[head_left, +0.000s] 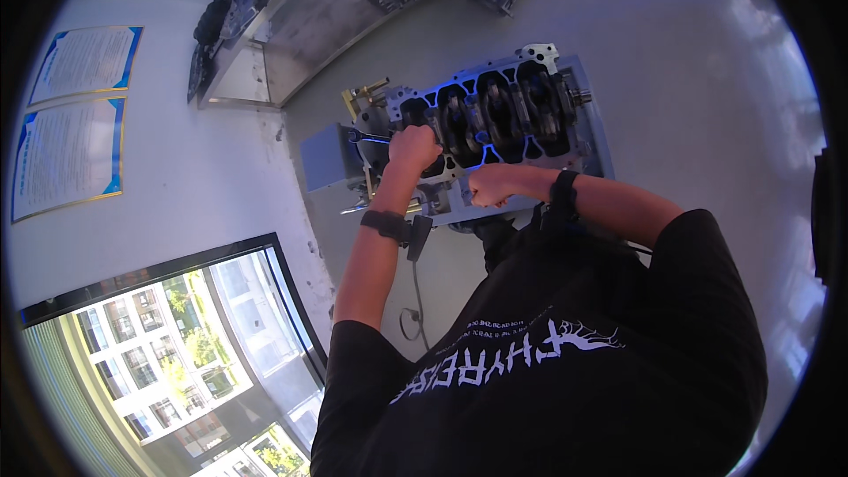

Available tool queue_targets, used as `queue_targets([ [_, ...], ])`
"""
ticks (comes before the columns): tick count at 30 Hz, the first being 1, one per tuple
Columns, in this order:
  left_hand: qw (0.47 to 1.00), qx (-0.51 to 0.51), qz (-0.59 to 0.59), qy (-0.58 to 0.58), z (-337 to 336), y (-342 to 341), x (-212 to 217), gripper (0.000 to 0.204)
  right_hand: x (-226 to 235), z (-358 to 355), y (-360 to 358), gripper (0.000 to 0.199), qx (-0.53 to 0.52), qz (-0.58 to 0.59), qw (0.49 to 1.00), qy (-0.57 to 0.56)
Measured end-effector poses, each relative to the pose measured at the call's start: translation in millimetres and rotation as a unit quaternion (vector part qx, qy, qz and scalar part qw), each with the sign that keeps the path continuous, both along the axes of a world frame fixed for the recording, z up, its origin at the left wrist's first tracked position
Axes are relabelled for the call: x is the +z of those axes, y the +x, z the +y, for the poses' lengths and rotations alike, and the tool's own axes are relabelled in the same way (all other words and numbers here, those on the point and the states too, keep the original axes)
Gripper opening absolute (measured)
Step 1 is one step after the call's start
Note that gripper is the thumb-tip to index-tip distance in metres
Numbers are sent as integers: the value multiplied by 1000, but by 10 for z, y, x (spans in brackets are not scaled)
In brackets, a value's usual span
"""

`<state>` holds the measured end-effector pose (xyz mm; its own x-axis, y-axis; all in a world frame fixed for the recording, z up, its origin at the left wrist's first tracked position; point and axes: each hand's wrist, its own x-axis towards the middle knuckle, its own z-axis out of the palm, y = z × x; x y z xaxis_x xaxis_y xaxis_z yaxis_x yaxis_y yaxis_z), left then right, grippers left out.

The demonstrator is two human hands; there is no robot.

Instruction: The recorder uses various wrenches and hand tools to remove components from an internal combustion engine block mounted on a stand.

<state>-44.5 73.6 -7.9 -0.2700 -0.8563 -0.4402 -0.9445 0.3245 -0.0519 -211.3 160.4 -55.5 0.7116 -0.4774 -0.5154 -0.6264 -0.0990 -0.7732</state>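
From here I can see the left hand clenched around what looks like a wrench, head poking out leftward, over the left end of an opened-up engine block that's mostly just past both hands. The right hand is curled by the block's near edge, can't tell if it's gripping anything, and there's a grey box left of the left hand.
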Motion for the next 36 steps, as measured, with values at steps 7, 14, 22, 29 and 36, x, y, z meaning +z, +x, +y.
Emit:
queue_targets([
  [7, 987, -160, 5, 15, -36, 50, 89, 18, 28, 22, -198, 24, -45, -1, 999, -23],
  [14, 977, -200, -68, 22, -132, -36, 145, 18, 84, -4, -273, 25, -80, -5, 997, 1],
  [22, 991, -91, 93, 27, -317, 199, 225, 18, 134, -104, -346, 27, -57, 2, 998, -9],
  [29, 654, 323, 655, 198, -206, 69, 639, 19, 236, -293, -103, 29, -251, -183, 941, -132],
  [36, 524, 462, 705, 120, 221, 241, 179, 19, 512, -672, 97, 16, -122, -176, 972, 99],
])
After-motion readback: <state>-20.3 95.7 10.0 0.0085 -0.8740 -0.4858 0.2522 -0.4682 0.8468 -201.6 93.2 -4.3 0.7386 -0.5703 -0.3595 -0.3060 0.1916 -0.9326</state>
